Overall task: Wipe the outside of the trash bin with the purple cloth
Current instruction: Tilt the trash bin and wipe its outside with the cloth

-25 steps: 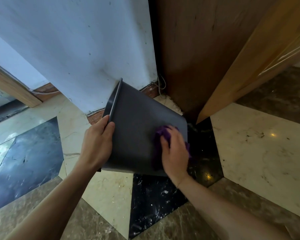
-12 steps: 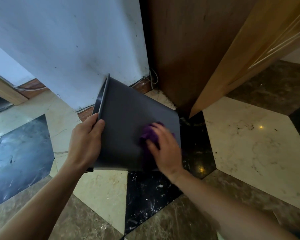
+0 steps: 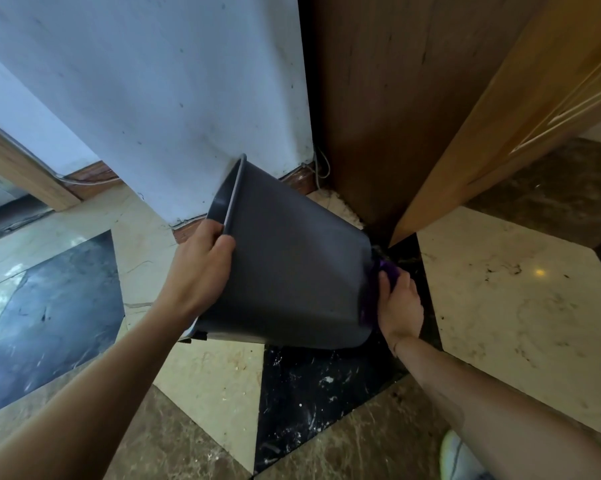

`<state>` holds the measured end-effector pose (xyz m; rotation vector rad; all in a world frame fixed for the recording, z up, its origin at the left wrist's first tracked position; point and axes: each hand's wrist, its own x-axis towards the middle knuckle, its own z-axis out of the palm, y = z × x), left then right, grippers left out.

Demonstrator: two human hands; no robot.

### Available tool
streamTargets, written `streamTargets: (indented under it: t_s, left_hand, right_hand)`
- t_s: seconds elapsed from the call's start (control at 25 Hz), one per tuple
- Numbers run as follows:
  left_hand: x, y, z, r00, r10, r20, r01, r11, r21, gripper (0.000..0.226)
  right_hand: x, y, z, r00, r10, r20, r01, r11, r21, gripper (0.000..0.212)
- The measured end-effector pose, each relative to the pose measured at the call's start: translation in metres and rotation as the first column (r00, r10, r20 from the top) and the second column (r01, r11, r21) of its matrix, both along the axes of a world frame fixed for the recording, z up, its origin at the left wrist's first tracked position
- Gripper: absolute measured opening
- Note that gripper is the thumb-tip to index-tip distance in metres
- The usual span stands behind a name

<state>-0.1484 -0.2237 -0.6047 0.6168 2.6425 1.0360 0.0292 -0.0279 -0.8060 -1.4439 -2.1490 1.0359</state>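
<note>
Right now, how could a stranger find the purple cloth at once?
Start at the grey trash bin, tilted near the white wall. Go to its bottom end on the right, where the right hand presses. The cloth peeks out there, the only purple thing against grey plastic and dark floor.

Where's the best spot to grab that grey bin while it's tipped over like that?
Probably the rim. The trash bin lies tilted with its open mouth to the left, so coming from that side lets fingers hook over the thin lip, as the left hand does. The smooth flat walls offer little to hold.
</note>
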Motion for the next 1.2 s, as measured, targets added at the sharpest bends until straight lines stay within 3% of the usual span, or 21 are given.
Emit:
streamTargets:
  t_s: [0.08,0.16,0.24,0.32,0.4,0.48,0.56,0.76,0.88,0.96,1.08,1.2]
  left_hand:
    - [-0.014,0.013,0.004,0.996,0.055,0.068,-0.056,0.998,0.014,0.026]
    - [-0.032,0.032,0.011,0.976,0.114,0.184,-0.127,0.99,0.059,0.05]
    - [-0.056,0.055,0.013,0.98,0.115,0.16,-0.1,0.99,-0.103,0.07]
    - [-0.075,0.074,0.012,0.995,0.057,0.077,-0.03,0.946,-0.324,0.075]
    - [-0.089,0.093,0.015,0.995,0.093,0.045,-0.072,0.939,-0.336,0.069]
    - [-0.1,0.112,0.019,0.976,0.197,0.098,-0.172,0.961,-0.215,0.05]
    - [-0.104,0.127,0.021,0.978,0.198,0.071,-0.18,0.962,-0.203,0.04]
    - [-0.072,0.137,0.018,0.968,0.112,-0.224,-0.184,0.925,-0.332,0.04]
    - [-0.047,0.119,0.028,0.828,-0.123,-0.547,-0.075,0.942,-0.326,0.04]
    - [-0.038,0.095,0.038,0.737,-0.218,-0.64,0.035,0.958,-0.286,0.036]
    - [-0.028,0.055,0.043,0.745,-0.238,-0.624,0.133,0.968,-0.211,0.028]
    - [-0.017,0.02,0.041,0.867,-0.187,-0.462,0.182,0.982,-0.054,0.02]
  right_hand:
    - [-0.013,0.009,0.017,0.998,0.034,-0.053,-0.029,0.996,0.09,0.044]
    - [-0.029,0.015,0.032,0.987,0.12,-0.103,-0.105,0.984,0.141,0.045]
    - [-0.043,0.019,0.039,0.972,0.228,-0.065,-0.21,0.955,0.207,0.046]
    - [-0.049,0.021,0.037,0.964,0.264,0.008,-0.258,0.932,0.254,0.049]
    - [-0.048,0.02,0.033,0.965,0.262,0.03,-0.26,0.928,0.268,0.051]
    - [-0.045,0.019,0.027,0.961,0.276,0.033,-0.274,0.921,0.278,0.05]
    - [-0.043,0.015,0.026,0.959,0.282,0.025,-0.277,0.917,0.287,0.046]
    - [-0.033,0.014,0.039,0.968,0.223,-0.115,-0.201,0.963,0.179,0.048]
    - [-0.03,0.022,0.062,0.957,0.113,-0.266,-0.084,0.989,0.119,0.052]
    - [-0.031,0.023,0.079,0.935,0.07,-0.347,-0.033,0.993,0.112,0.055]
    - [-0.029,0.013,0.096,0.909,0.08,-0.409,-0.016,0.987,0.158,0.056]
    - [-0.024,-0.003,0.101,0.91,0.119,-0.398,-0.044,0.98,0.193,0.055]
